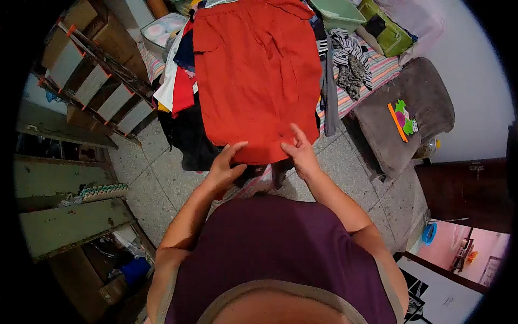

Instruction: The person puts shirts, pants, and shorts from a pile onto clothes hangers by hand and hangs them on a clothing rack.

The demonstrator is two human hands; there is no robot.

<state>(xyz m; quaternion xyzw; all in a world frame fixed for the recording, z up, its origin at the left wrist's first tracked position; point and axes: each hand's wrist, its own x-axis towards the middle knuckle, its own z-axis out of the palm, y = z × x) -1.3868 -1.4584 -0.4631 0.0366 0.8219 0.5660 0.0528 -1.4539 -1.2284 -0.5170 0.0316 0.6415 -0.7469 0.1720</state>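
A red garment [256, 81] lies spread out over a heap of clothes in front of me, with a flap at its upper left and a curved edge nearest my body. At the left part of that near edge is my left hand [224, 166], its thumb and fingers apart. My right hand [303, 155] touches the right part of the edge, with the index finger and thumb spread over the cloth. Black cloth [191, 137] and white cloth [168, 89] stick out from under the garment on the left.
A stepladder [100, 86] leans at the left, above green shelving [70, 186]. To the right stands a grey chair [402, 116] with a colourful item on its seat. A pale green basin [340, 19], a green bag [386, 29] and zebra-print cloth [350, 54] lie on the striped bedding.
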